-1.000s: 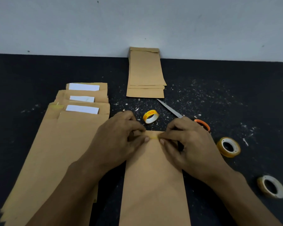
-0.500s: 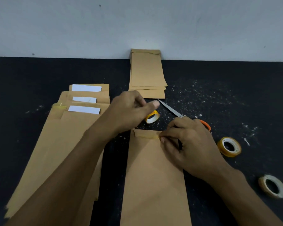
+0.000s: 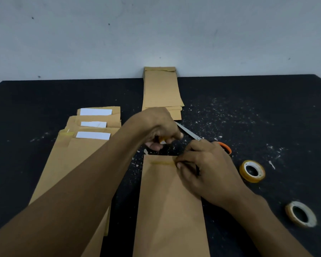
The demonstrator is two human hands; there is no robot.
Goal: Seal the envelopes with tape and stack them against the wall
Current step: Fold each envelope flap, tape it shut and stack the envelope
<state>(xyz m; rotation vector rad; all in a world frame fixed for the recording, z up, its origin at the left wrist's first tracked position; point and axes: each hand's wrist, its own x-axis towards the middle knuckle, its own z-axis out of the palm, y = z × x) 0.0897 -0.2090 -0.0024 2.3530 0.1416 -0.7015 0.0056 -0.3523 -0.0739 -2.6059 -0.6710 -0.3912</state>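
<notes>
A brown envelope lies lengthwise in front of me on the black table, a strip of yellowish tape across its folded flap. My right hand presses its fingertips on the right end of that strip. Just beyond the envelope's top edge, my left hand curls its fingers round a small yellow tape roll, mostly hidden under the hand. A pile of sealed envelopes lies with its far end against the wall. To the left lies a pile of open envelopes with white paper showing.
Scissors with an orange handle lie behind my right hand. Two more tape rolls sit at the right: a yellow roll and a pale roll. White paper specks are scattered over the black table. The grey wall stands behind.
My left hand left the envelope's flap, moved forward and closed on the small yellow tape roll. My right hand stayed pressing the tape strip's right end.
</notes>
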